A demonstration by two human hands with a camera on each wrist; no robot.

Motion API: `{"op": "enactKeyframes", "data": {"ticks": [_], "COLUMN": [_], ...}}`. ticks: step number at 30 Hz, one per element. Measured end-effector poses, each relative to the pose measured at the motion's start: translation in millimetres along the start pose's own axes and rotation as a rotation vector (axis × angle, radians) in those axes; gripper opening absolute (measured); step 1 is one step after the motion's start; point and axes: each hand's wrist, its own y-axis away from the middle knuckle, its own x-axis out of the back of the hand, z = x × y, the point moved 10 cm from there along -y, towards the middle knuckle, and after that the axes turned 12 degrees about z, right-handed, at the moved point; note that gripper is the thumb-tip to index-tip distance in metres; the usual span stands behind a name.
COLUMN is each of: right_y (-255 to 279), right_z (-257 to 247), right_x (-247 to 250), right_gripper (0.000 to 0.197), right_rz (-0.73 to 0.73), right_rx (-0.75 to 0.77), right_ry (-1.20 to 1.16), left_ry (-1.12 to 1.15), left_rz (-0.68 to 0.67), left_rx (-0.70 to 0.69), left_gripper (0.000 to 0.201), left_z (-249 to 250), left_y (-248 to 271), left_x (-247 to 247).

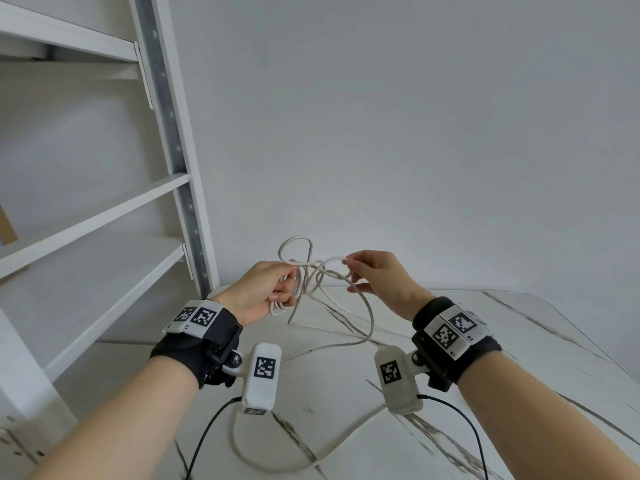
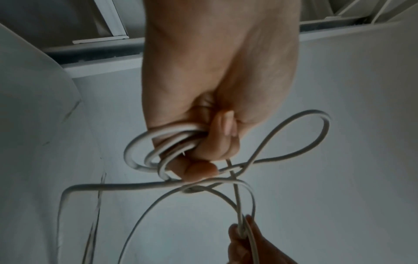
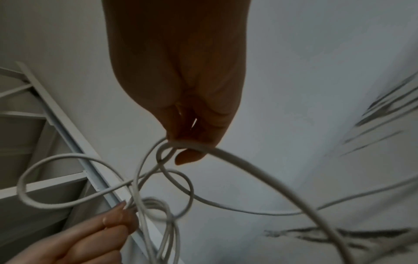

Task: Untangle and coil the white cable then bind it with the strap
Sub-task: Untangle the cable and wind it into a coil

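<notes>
left hand [image 1: 265,289] grips white cable [image 1: 367,306] coils; right hand [image 1: 379,277] pinches a loop.

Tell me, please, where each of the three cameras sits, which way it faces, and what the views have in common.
Head: worn on the head, facing forward and down at the marble table and wall; both forearms, left hand and right hand show.
Left wrist: looks along the left hand, which grips loops of the white cable.
Right wrist: looks along the right hand, which pinches a strand.
Shared: all three show the cable tangle; each wrist view catches the other hand's fingers.
</notes>
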Motion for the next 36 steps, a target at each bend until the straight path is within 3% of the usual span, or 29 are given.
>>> {"op": "enactKeyframes", "data": {"ticks": [3,8,13,20,25,29,31,34,36], "right_y": [1,8,7,16,15,6,0,-3,-4], "right_z": [-1,-7,-21,-46,-45,-48,-41,-28,-26], "right_x": [5,9,16,-32,-42,-28,-18,1,21], "right_gripper": [0.014,0.016,0.025,0.031,0.032,0.009,0.011,0.026,0.030], "right_rz": [0.021,-0.085,-0.013,-0.043,-0.043,0.079,0.112,0.109,0.162], "right_rx": [-0.051,-0.083,0.066,0.472,0.512,0.432,0.298,0.012,-0.075], "right_ry": [-0.086,-0.173,0.092,0.579,0.734,0.600,0.477,-0.038,-0.232], "left_ry": [0.013,0.054,0.081,0.043,-0.022,-0.024,-0.027,-0.020,-0.008], "left_rz": [-0.006,0.027,0.016,-0.069,-0.077,-0.084,-0.076,0.028,0.118], "left_rx": [-0.001,0.014,0.046,0.024,-0.016,-0.032,-0.051,-0.092,-0.119], "left_gripper": [0.031,0.031,0.031,0.030,0.029,0.031,0.032,0.033,0.032], "left_z": [-1,-6,-14,-4,6,10,14,21,24], "left_y": [-2,-5,-3,7,11,12,12,6,0], "left_x": [0,7,8,-16,-18,-18,-17,1,17]}}
